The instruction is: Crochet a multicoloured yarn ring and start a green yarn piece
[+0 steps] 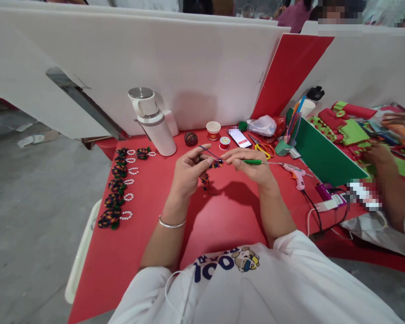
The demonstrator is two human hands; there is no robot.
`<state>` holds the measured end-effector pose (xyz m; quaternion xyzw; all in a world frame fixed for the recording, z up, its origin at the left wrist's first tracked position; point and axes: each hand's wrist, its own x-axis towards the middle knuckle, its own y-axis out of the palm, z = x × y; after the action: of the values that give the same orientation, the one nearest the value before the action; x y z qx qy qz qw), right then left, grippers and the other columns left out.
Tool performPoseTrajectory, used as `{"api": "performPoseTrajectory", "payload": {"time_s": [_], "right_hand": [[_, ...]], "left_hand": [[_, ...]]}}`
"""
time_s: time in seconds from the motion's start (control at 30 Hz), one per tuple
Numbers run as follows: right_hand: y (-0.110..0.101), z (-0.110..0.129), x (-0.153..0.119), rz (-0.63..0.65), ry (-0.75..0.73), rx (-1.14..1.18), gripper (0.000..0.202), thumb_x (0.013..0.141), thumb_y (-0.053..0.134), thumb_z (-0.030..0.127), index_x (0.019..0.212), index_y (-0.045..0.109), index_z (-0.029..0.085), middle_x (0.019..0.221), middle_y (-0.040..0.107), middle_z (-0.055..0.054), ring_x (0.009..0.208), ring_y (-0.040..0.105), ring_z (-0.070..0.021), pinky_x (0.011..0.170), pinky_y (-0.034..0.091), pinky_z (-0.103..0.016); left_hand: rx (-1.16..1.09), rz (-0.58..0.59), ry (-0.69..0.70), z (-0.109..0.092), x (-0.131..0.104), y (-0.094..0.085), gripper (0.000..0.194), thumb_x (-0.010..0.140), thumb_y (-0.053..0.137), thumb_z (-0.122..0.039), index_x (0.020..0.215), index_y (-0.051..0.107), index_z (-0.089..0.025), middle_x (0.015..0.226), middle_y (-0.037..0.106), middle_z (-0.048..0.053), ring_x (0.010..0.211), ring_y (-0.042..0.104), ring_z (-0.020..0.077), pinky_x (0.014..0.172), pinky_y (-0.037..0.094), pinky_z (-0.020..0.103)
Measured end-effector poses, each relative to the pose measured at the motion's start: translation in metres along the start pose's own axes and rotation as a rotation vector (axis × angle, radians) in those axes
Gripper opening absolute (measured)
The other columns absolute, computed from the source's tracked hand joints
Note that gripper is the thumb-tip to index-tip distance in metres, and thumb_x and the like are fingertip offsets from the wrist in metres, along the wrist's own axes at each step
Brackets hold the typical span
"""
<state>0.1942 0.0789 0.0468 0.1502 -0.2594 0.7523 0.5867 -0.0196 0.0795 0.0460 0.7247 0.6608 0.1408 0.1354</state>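
My right hand [251,165] is closed around the green handle of a crochet hook [252,162], whose tip reaches toward the left hand. Between thumb and fingers, my left hand [192,168] pinches a small multicoloured crocheted piece [216,164]. A dark strand of yarn runs taut from the left fingers to the piece near the hook's tip. Part of the piece hangs below the left hand. Beyond the hands, a ball of dark multicoloured yarn [191,139] lies on the red table [148,252].
Several crocheted pieces with white bead loops [114,198] line the table's left side. A white thermos [157,128], paper cup [213,130], phone [239,137] and yellow-handled scissors [263,150] stand or lie behind. At right are a pink glue gun [295,174], a green divider [327,153] and a co-worker's arm [388,184].
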Motion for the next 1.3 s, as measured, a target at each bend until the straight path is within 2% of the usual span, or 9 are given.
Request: {"api": "performPoseTrajectory", "payload": {"time_s": [0.17,0.33,0.57,0.77,0.9,1.03,1.17,1.23,1.3], "right_hand": [[0.002,-0.001,0.0,0.01,-0.018,-0.003,0.02,0.099,0.074,0.045,0.098,0.087,0.03,0.115,0.087,-0.005,0.097,0.081,-0.0192,0.085,0.068,-0.035],[0.01,0.003,0.0,-0.048,-0.072,-0.058,0.021,0.098,0.074,0.046,0.096,0.087,0.029,0.112,0.087,-0.005,0.102,0.082,-0.0216,0.095,0.068,-0.04],[0.016,0.005,-0.001,-0.08,-0.173,-0.113,0.017,0.1,0.074,0.042,0.1,0.085,0.03,0.114,0.087,-0.005,0.106,0.082,-0.0215,0.098,0.067,-0.038],[0.02,0.001,0.0,-0.089,-0.242,-0.185,0.017,0.1,0.073,0.04,0.1,0.084,0.027,0.114,0.086,-0.006,0.106,0.081,-0.0199,0.098,0.066,-0.038],[0.02,-0.001,0.001,-0.079,-0.23,-0.207,0.019,0.101,0.072,0.042,0.1,0.084,0.027,0.115,0.086,-0.007,0.107,0.081,-0.0205,0.099,0.066,-0.039],[0.022,-0.002,0.001,-0.107,-0.233,-0.186,0.018,0.1,0.073,0.041,0.099,0.084,0.027,0.103,0.087,-0.005,0.1,0.082,-0.0199,0.095,0.067,-0.037],[0.025,-0.003,0.001,-0.147,-0.237,-0.155,0.015,0.099,0.075,0.039,0.1,0.084,0.027,0.098,0.086,-0.004,0.093,0.081,-0.0179,0.088,0.067,-0.032],[0.025,-0.003,0.001,-0.139,-0.23,-0.16,0.017,0.099,0.074,0.04,0.099,0.084,0.026,0.097,0.086,-0.004,0.093,0.081,-0.0176,0.087,0.067,-0.032],[0.025,-0.003,0.002,-0.116,-0.231,-0.169,0.018,0.1,0.073,0.041,0.099,0.084,0.026,0.097,0.086,-0.004,0.093,0.081,-0.0178,0.088,0.067,-0.033]], "left_hand": [[0.003,-0.019,0.02,0.001,0.0,0.0,0.052,0.059,0.094,-0.023,0.11,0.083,-0.017,0.075,0.075,0.002,0.055,0.05,0.0077,0.046,0.03,0.021],[-0.001,-0.041,0.024,-0.001,0.0,0.001,0.053,0.06,0.094,-0.025,0.11,0.082,-0.016,0.075,0.075,0.003,0.055,0.052,0.008,0.046,0.029,0.021],[-0.041,-0.054,-0.005,-0.002,0.0,0.004,0.055,0.059,0.096,-0.027,0.111,0.081,-0.014,0.069,0.071,0.001,0.053,0.051,0.008,0.046,0.029,0.023],[-0.058,-0.038,-0.001,0.0,0.0,0.005,0.059,0.058,0.098,-0.028,0.113,0.08,-0.015,0.069,0.072,0.0,0.054,0.054,0.0073,0.046,0.032,0.019],[-0.05,-0.046,0.023,0.002,0.0,0.004,0.057,0.059,0.098,-0.027,0.112,0.08,-0.016,0.073,0.075,0.001,0.058,0.057,0.0083,0.046,0.031,0.018],[-0.039,-0.028,0.021,0.002,0.0,0.002,0.057,0.06,0.096,-0.025,0.114,0.08,-0.016,0.072,0.074,0.0,0.055,0.053,0.007,0.045,0.031,0.018],[-0.029,-0.019,0.04,0.004,0.001,0.002,0.057,0.061,0.096,-0.024,0.115,0.08,-0.016,0.07,0.071,-0.001,0.052,0.049,0.0054,0.045,0.03,0.019],[-0.027,-0.028,0.07,0.006,0.002,0.002,0.055,0.063,0.097,-0.027,0.114,0.081,-0.017,0.069,0.071,-0.002,0.051,0.049,0.0051,0.046,0.033,0.019],[-0.024,-0.037,0.116,0.008,0.002,0.003,0.055,0.062,0.099,-0.03,0.113,0.081,-0.017,0.072,0.072,-0.001,0.056,0.057,0.007,0.052,0.042,0.02]]}}
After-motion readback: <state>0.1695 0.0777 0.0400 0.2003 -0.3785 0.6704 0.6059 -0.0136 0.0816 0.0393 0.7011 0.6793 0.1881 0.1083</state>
